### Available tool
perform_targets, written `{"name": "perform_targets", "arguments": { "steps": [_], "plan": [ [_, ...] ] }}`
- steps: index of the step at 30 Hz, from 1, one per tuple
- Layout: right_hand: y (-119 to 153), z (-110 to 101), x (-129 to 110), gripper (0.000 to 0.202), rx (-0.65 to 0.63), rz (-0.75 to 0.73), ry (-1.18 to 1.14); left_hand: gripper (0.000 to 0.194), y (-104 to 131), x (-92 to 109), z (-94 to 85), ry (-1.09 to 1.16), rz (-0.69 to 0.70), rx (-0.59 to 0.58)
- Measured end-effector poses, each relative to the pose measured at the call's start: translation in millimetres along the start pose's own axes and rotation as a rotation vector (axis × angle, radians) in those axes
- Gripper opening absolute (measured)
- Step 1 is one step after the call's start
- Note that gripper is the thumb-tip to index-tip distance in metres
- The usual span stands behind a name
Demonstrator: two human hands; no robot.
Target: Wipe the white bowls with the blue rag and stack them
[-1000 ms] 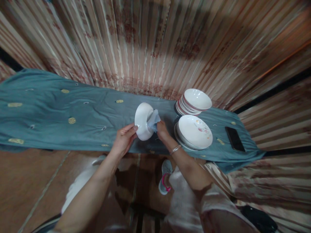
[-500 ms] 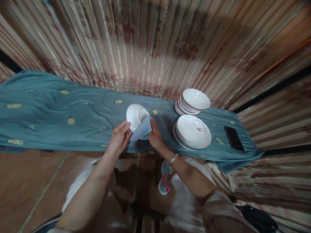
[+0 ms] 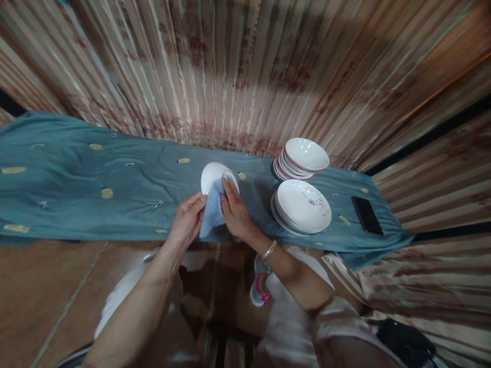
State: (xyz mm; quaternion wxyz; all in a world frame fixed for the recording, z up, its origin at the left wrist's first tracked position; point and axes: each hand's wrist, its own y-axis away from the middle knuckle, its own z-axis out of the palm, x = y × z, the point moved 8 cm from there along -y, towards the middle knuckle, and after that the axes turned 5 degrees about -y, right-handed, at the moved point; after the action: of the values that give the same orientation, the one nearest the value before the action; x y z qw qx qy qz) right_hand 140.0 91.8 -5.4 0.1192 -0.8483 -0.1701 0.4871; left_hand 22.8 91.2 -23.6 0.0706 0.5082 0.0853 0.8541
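Note:
My left hand (image 3: 187, 217) pinches the near left rim of a white dish (image 3: 211, 175), which is tilted above the cloth-covered table (image 3: 146, 179). A light blue cloth (image 3: 212, 214) lies over the right part of the dish and hangs down from its near side. Pressed on the cloth against the dish, my right hand (image 3: 236, 212) holds it with the fingers pointing away from me. The cloth and hand hide much of the dish's right side.
Right of my hands stand a stack of flowered plates (image 3: 303, 207) and, behind it, a stack of white bowls (image 3: 306, 155). A black phone (image 3: 367, 215) lies near the right end. A pleated curtain (image 3: 215, 76) hangs behind the table.
My right hand has moved left and onto the face of the dish, carrying the cloth with it. The cloth now hangs lower. My left hand keeps its hold on the rim.

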Motion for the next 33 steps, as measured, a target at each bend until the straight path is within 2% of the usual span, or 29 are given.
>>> {"name": "perform_targets", "arguments": {
  "steps": [7, 16, 24, 33],
  "plan": [
    [-13.4, -8.4, 23.3, 0.057, 0.002, 0.039, 0.023, 0.038, 3.8, 0.4, 5.6, 0.002, -0.004, -0.019],
    [6.9, -8.1, 43.8, 0.059, -0.001, 0.106, 0.005, 0.034, -0.7, -0.5, -1.9, 0.015, 0.009, 0.017],
    [30.2, -4.7, 32.2, 0.059, -0.047, 0.036, 0.022, 0.032, -3.9, 1.1, -6.4, 0.021, 0.031, 0.039],
    [43.2, -1.2, -1.4, 0.060, -0.078, -0.080, 0.070, 0.026, -5.4, 2.7, -7.9, 0.026, 0.043, 0.060]
  ]
}}
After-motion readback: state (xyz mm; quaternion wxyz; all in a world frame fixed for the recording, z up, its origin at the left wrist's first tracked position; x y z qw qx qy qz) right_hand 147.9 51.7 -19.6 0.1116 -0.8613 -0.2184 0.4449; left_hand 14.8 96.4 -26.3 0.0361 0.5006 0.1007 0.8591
